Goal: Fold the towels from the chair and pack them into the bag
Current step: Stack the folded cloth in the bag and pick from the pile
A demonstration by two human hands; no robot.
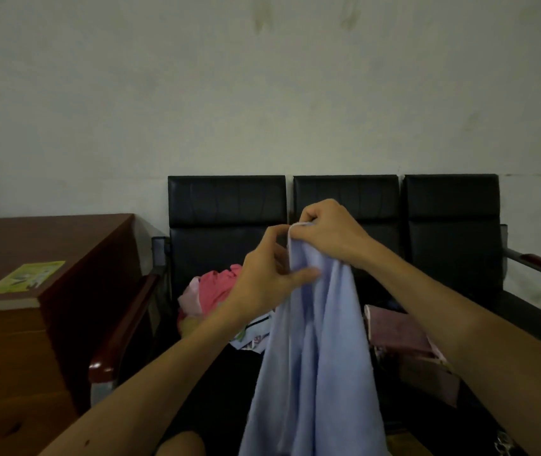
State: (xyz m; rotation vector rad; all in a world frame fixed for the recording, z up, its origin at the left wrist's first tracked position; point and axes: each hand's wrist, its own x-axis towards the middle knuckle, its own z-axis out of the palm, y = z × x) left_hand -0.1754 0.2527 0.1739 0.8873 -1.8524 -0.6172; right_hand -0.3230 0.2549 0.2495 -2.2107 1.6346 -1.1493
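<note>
A light blue towel (315,357) hangs down in front of me over the black chair row (229,205). My right hand (331,235) grips its top edge, fingers curled over the hem. My left hand (269,274) pinches the cloth just below and to the left, thumb pressed on the fabric. A heap of pink and patterned towels (209,291) lies on the left seat. On the middle seat sits a dark pink folded cloth or bag (400,330), partly hidden by my right forearm.
A brown wooden desk (32,324) with a green leaflet (25,278) stands at the left, close to the chair's wooden armrest (124,324). A plain wall rises behind the seats. Another armrest (539,261) is at the far right.
</note>
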